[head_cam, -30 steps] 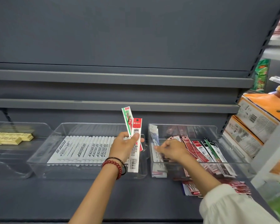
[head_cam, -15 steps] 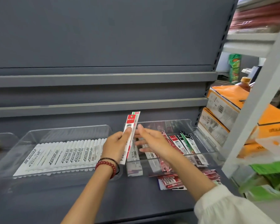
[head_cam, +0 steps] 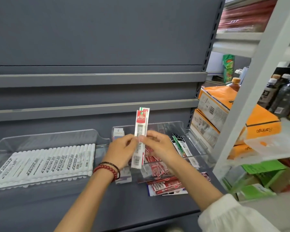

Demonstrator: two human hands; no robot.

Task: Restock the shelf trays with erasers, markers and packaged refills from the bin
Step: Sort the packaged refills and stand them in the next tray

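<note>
The left hand [head_cam: 122, 152] curls its thumb and fingertips onto the left edge of two held refill packs [head_cam: 141, 131], and the right hand [head_cam: 159, 145] pinches their right edge the same way. The pair, a red-topped pack in front of a green-striped one, stands upright over the right tray [head_cam: 167, 127]. That tray holds an overlapping heap of red, black and green packs too tangled to count, a few red packs [head_cam: 166, 186] lie on the shelf [head_cam: 57, 206] just before it, and the left tray [head_cam: 49, 136] carries one row of roughly twenty white markers [head_cam: 49, 163].
</note>
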